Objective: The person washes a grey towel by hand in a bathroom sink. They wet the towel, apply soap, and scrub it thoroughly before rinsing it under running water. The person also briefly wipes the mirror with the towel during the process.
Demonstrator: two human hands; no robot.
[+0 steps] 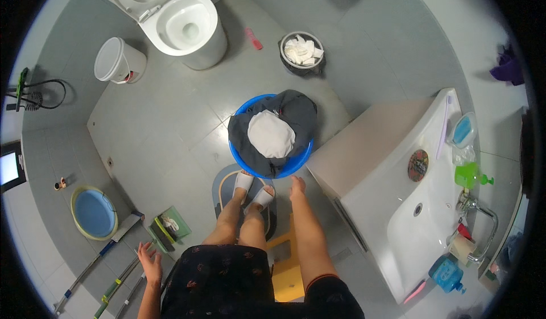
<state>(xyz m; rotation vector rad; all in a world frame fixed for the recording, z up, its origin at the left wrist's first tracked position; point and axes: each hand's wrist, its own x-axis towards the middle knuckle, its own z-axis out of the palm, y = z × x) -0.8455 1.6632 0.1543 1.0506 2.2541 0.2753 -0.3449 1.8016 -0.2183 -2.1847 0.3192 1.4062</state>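
A blue basin (241, 163) stands on the floor ahead of my feet. Dark grey cloth (300, 112) fills it and hangs over parts of its rim, with a round white cloth (271, 134) on top. My right hand (297, 188) reaches down close to the basin's near right rim, small in view, its fingers loosely apart and nothing visible in them. Whether it touches the rim I cannot tell. Off to the left, my left hand (149, 260) is raised with spread fingers and holds nothing. It is nearest to the green dustpan (178, 221) and the cleaning-tool handles.
A toilet (203, 50) with its lid up, a white lidded bucket (125, 62) and a paper-filled bin (301, 36) stand farther off. At right is a white washbasin (392, 228); a yellow stool (288, 278) stands by my legs. A pink brush (254, 39) lies on the floor.
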